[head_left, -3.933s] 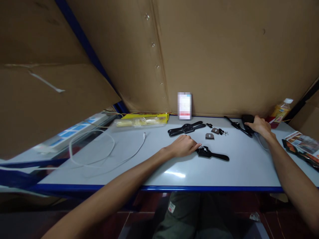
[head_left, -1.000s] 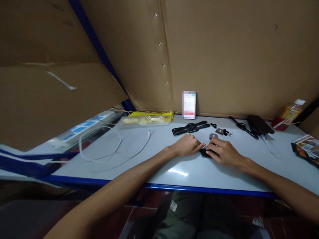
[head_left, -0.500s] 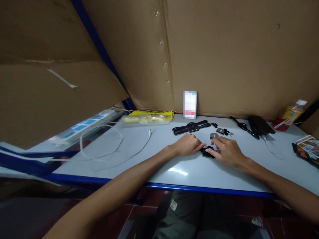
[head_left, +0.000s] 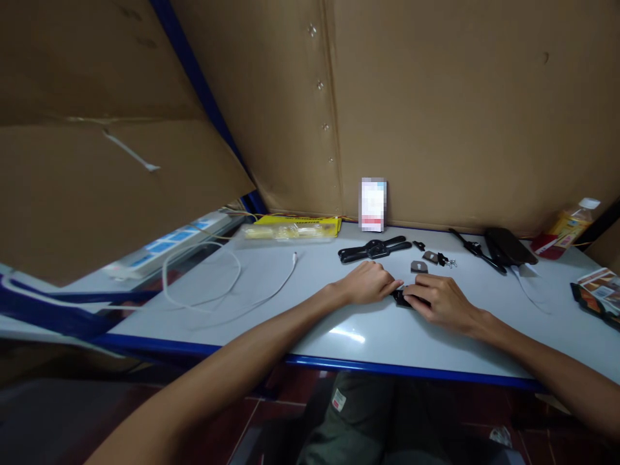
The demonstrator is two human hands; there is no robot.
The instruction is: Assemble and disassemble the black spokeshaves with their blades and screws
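Note:
A black metal spokeshave body [head_left: 402, 298], largely hidden by fingers, lies low over the table between my hands. My left hand [head_left: 371, 283] is curled in a fist at its left end, with the thumb pointing right along it. From the right, my right hand [head_left: 443, 302] grips it, fingers and thumb bent over its middle and right part. Just beyond the right fingers lie two slotted grey blades [head_left: 419, 266]. Small black caps [head_left: 419, 246] and some small screws [head_left: 451, 263] rest close by. Further back are black two-handled spokeshave bodies [head_left: 374, 248].
A phone [head_left: 372, 205] leans on the cardboard wall. Left are a clear-bagged yellow package [head_left: 290, 230], a white cable [head_left: 278, 284] and a power strip [head_left: 167, 247]. Right are another spokeshave [head_left: 477, 250], a dark case [head_left: 509, 246], a bottle [head_left: 566, 231] and a printed packet [head_left: 600, 290].
My right fingers have come down and closed over the black body, covering more of it. The left hand keeps its fist beside it. The view has shifted slightly.

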